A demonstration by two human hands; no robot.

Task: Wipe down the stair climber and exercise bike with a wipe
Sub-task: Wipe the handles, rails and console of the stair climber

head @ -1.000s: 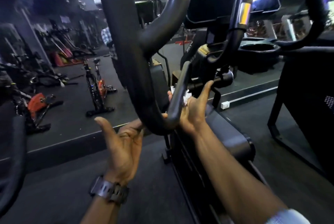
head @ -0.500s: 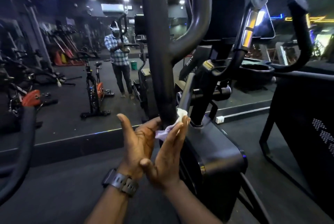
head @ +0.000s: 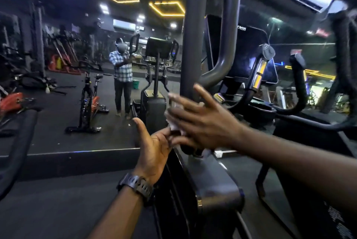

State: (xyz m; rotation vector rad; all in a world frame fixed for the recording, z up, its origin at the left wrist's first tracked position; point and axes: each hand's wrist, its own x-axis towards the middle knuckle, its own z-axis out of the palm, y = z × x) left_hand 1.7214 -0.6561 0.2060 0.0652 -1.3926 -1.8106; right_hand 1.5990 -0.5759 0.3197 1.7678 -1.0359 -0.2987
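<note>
Hands meet at the thick grey metal pole (head: 195,32) of the stair climber, the right hand (head: 202,121) pressing a small white wipe (head: 174,125) with straight spread fingers, the left hand (head: 154,146) open beside it.

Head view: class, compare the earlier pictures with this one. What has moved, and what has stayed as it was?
The right hand has crossed from the right of the upright bar to its front and risen, pressing the white wipe against it with spread fingers. The left hand has come up close beneath, open, touching the wipe. The camera has tilted upward. The machine is in the same spot, and the watch stays on the left wrist.
</note>
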